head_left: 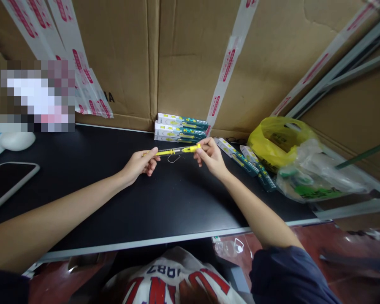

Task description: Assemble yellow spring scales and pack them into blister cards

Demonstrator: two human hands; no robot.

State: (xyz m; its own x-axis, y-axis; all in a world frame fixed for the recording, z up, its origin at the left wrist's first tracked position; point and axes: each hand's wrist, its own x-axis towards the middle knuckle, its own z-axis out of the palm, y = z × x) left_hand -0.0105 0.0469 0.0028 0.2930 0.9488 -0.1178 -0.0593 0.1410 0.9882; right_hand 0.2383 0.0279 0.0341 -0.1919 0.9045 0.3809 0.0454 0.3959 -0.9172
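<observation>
A slim yellow spring scale (177, 150) with a clear tube is held level between both hands, above the black table (177, 198). My left hand (139, 164) is closed around its left end, thumb on top. At the other end, my right hand (213, 157) pinches the yellow cap between thumb and fingers. A thin bent metal wire hook (174, 159) shows just below the scale's middle; whether it hangs from the scale or lies on the table I cannot tell. Just behind the hands, several printed boxes (181, 131) with pictures of such scales are stacked.
Two more printed boxes (239, 157) lie slanted at the right, beside a yellow plastic bag (256, 137) and a clear plastic bag (319, 179). At the left are a phone (9, 183) and a rounded white object (18, 141). Taped cardboard (190, 63) stands behind the table.
</observation>
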